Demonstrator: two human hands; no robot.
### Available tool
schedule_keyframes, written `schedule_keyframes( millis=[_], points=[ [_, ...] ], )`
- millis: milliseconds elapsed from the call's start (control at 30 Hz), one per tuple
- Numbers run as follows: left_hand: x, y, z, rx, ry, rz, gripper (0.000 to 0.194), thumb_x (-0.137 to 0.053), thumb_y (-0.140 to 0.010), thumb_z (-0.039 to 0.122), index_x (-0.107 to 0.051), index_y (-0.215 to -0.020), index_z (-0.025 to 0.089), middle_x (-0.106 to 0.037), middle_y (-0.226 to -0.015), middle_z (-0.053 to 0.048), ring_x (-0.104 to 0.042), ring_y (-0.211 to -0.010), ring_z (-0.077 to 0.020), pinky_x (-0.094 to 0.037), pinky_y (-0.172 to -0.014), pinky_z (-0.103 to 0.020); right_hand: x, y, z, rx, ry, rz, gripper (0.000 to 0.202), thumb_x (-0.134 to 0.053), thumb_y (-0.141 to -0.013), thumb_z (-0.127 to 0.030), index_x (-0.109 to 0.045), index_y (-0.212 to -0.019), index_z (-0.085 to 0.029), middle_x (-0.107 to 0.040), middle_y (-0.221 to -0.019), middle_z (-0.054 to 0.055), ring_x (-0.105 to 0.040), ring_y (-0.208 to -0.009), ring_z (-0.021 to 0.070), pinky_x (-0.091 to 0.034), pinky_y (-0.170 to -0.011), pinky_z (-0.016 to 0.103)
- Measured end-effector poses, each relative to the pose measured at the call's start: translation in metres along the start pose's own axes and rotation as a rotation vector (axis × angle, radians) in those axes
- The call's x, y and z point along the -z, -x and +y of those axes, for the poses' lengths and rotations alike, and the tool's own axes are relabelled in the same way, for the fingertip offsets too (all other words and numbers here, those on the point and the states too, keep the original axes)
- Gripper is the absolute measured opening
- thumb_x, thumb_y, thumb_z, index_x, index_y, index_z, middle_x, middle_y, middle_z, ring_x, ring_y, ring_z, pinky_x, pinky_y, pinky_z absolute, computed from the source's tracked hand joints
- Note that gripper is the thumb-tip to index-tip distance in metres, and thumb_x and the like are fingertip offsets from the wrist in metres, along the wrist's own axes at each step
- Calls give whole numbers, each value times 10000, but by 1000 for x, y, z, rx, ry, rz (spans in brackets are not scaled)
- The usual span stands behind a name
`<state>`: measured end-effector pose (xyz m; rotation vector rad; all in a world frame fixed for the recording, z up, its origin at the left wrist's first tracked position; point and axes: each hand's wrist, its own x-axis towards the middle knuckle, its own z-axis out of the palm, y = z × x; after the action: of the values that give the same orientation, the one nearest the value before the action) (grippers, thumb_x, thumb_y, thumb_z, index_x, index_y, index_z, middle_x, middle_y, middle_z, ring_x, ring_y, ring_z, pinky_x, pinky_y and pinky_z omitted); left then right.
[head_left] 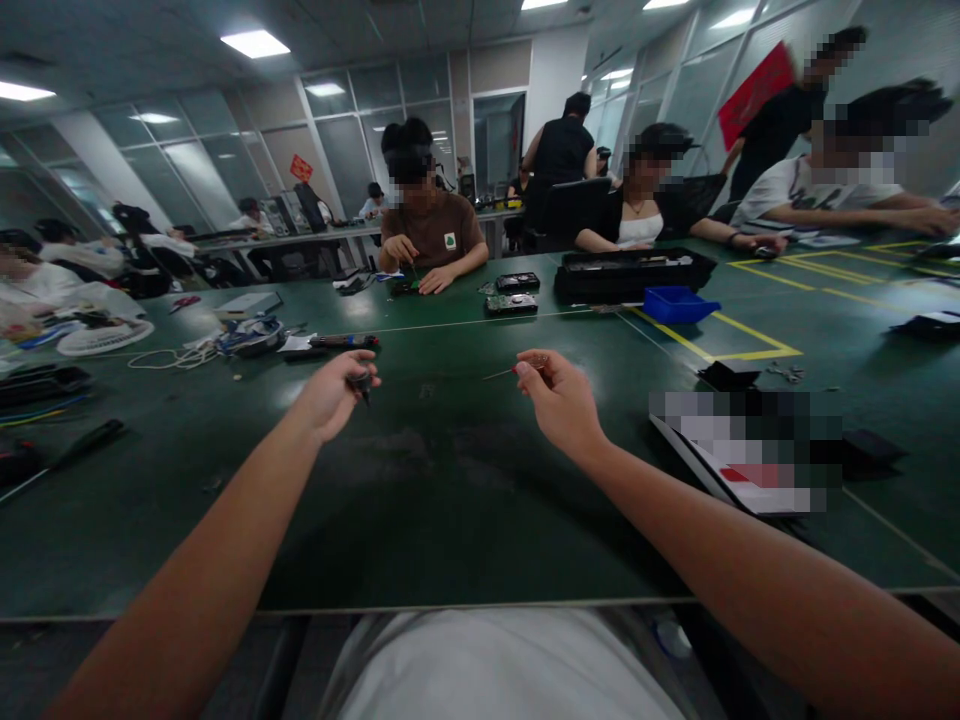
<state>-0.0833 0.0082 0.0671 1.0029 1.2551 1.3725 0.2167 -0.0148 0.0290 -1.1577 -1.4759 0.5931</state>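
My left hand (330,397) is above the green table with its fingers curled around a small dark object (361,382). A narrow tip points down from that object; its exact kind does not show. My right hand (561,402) is level with it, a gap of bare tabletop between them. Thumb and fingers pinch a small screwdriver (501,374) whose thin shaft points left. Red shows where the shaft meets the handle, and the rest of the handle is mostly hidden by the fingers.
A black and red pen-like tool (341,342) lies beyond my left hand, beside tangled cables (251,335). Hard drives (512,303), a blue bin (679,304) and a long black case (634,275) stand farther back. A white-faced box (720,460) is right. A co-worker (433,225) sits opposite.
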Motion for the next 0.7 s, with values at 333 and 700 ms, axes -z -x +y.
schedule_keyframes(
  millis=[333, 700],
  points=[
    [-92, 11, -63, -300, -640, -374, 310, -695, -754, 82, -643, -1047, 169, -682, -1079, -110, -630, -995, -247, -438, -937, -418, 2, 2, -7, 50, -96, -1, 220, -547, -922, -401, -625, -862, -204, -648, -694, 7, -587, -633, 148, -457, -624, 301],
    [-90, 19, -78, -443, -716, -385, 405, -700, -815, 142, -661, -1213, 205, -690, -1210, -42, -618, -1120, -214, -433, -1045, -357, -3, 1, 2, 76, -101, -23, 167, -564, -920, -364, -616, -914, -205, -696, -775, 25, -655, -701, 169, -505, -678, 327]
  ],
)
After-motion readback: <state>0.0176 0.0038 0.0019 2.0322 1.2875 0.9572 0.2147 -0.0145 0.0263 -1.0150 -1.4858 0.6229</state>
